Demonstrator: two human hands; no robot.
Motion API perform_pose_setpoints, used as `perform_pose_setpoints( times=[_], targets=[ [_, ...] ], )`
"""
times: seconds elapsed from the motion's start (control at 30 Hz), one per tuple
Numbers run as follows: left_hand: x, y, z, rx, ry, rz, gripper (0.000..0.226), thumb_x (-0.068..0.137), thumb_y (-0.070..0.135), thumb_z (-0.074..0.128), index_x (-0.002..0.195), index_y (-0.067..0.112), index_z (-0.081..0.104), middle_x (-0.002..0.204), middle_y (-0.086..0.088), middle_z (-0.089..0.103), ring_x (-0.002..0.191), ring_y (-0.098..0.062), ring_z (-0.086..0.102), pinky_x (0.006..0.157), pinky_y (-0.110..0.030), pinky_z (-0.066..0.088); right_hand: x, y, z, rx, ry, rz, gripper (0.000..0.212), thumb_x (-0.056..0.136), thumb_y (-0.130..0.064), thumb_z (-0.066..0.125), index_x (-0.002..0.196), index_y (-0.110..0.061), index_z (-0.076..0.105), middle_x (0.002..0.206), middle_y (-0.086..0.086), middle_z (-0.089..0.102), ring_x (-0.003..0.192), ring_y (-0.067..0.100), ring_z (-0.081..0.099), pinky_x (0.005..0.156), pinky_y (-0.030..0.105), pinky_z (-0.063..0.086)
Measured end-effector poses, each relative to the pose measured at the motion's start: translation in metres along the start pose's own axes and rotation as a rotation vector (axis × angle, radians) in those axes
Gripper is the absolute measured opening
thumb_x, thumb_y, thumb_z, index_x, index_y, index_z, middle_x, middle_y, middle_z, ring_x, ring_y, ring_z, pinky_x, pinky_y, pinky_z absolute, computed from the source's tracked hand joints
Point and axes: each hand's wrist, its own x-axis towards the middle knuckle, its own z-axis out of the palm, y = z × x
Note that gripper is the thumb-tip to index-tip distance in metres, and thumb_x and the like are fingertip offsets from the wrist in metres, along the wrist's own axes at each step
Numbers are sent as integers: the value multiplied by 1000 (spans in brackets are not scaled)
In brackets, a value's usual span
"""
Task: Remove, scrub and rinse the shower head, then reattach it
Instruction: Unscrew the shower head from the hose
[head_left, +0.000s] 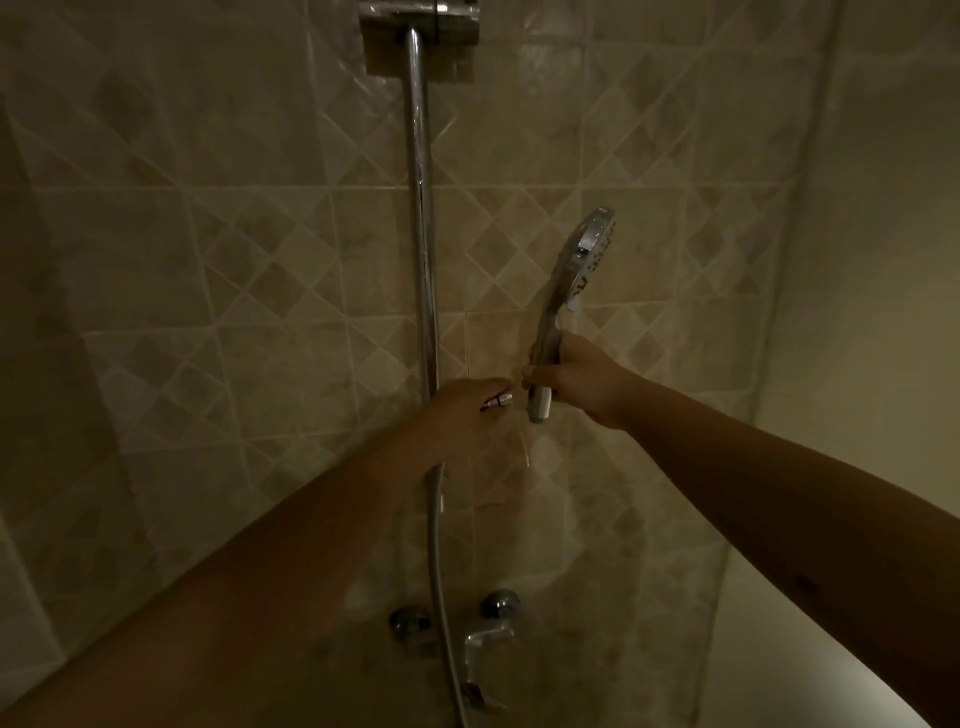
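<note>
Chrome shower head (587, 260) in right hand (576, 379), hose end (496, 401) in left hand (462, 415).

Both my arms reach forward and up, bare to the elbow. My right hand (576, 376) is fisted around a handle, thumb side up. My left hand (465, 413), just beside it, is curled closed, knuckles toward me.

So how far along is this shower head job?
The shower head is off: the right hand holds it by the handle, upright, apart from the hose, whose metal end sits in the left hand. Whether it has been scrubbed yet I cannot tell. At the least, screwing it back on remains.
</note>
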Motion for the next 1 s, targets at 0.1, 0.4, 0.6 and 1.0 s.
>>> perform_pose_setpoints(
  times=[0.1, 0.4, 0.6, 1.0],
  targets=[
    [22, 14, -30, -4, 0, 43, 36, 96, 3, 54, 131, -4, 55, 128, -23, 61, 118, -35, 58, 98, -26, 39, 8, -9, -6, 2, 42, -4, 14, 86, -5, 65, 99, -11, 61, 104, 13, 67, 105, 33, 64, 97, 53, 49],
    [95, 74, -167, 211, 110, 112, 13, 99, 15, 50, 109, 13, 58, 107, -6, 62, 99, -23, 59, 79, -27, 41, 54, -82, -24, 42, 111, -106, 15, 84, -19, 71, 91, -12, 60, 107, 22, 67, 99, 34, 67, 90, 56, 53],
    [140, 127, -228, 312, 261, 187, 30, 94, 8, 55, 124, 7, 57, 122, -10, 63, 109, -22, 59, 92, -32, 48, 84, -151, -30, -50, 192, -265, 18, 80, -24, 73, 81, -12, 60, 89, 15, 67, 87, 30, 67, 80, 45, 57],
    [178, 177, -290, 575, 397, 153, 15, 93, 0, 50, 83, 4, 60, 86, -13, 62, 80, -22, 60, 68, -26, 49, 141, -216, -61, -228, 490, -409, 24, 73, -24, 78, 64, -20, 56, 63, -2, 60, 56, 9, 57, 46, 21, 42]
  ],
)
